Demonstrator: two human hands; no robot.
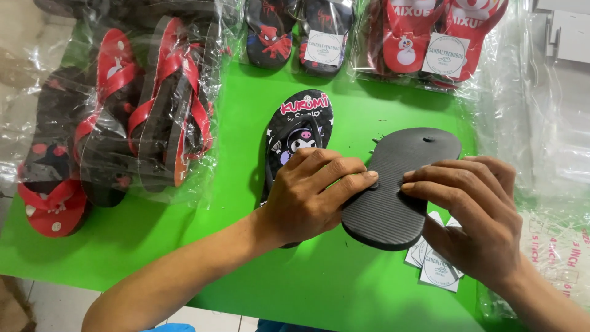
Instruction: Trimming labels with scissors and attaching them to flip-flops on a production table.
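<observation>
A black flip-flop (393, 184) lies sole-up on the green table (344, 289). My left hand (310, 193) presses its fingertips on the sandal's left edge. My right hand (476, 215) rests its fingers on the right side of the same sole. Beside it, a second black sandal (298, 126) with a cartoon print lies face up, partly under my left hand. Small white square labels (433, 264) lie under my right hand.
Bagged red-and-black sandals (153, 104) are stacked at the left. More bagged pairs (424, 37) line the far edge. Clear plastic bags (547, 141) pile up at the right. A red sandal (52, 206) sits at the near left.
</observation>
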